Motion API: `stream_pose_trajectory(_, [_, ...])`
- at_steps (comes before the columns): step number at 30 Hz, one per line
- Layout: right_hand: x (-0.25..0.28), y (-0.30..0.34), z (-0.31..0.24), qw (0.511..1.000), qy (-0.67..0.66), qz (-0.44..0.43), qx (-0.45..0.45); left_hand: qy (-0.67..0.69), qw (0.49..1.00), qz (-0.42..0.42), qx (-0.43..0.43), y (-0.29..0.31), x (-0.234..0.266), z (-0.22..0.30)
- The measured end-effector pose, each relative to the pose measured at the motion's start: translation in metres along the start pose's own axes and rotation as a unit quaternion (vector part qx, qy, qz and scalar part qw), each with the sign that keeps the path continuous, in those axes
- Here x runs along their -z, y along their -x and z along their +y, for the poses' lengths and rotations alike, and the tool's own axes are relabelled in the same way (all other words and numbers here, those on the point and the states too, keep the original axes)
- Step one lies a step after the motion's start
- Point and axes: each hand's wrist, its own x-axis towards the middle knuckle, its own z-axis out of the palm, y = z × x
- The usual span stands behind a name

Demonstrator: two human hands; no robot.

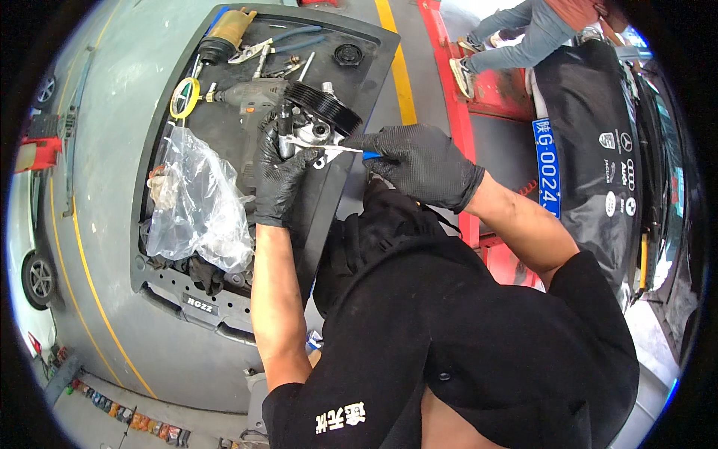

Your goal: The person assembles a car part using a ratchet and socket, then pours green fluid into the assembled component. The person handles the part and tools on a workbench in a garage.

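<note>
My left hand point(279, 178), in a black glove, is closed around the side of a silver metal pump point(319, 135). A black ribbed pulley point(329, 108) sits on the pump's far side. In my right hand point(422, 166), also gloved, is a slim screwdriver-like tool with a blue handle point(370, 156). Its thin metal shaft points left, and the tip is at the pump's near side by my left thumb; whether it touches is too small to tell. My right fingers hide most of the handle. Just left of the pulley a grey power drill point(247, 93) lies on the cart.
The black tool cart point(299, 217) carries a clear plastic bag point(198, 202), yellow tape roll point(185, 97), blue-handled pliers point(288, 36), black cap point(348, 55) and amber filter-like part point(224, 34). Another person point(516, 34) stands by a red lift point(497, 82) and covered car point(583, 150) at right.
</note>
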Motion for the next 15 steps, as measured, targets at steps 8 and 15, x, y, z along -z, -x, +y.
stream_pose_trajectory(8, [0.018,-0.006,-0.024,0.996,0.042,-0.051,-0.061,-0.047,0.998,-0.005,-0.033,0.0,-0.003,0.009])
stream_pose_trajectory(15, [0.017,-0.01,-0.005,0.998,0.032,-0.044,-0.026,-0.025,0.999,-0.01,-0.026,0.0,0.0,0.0])
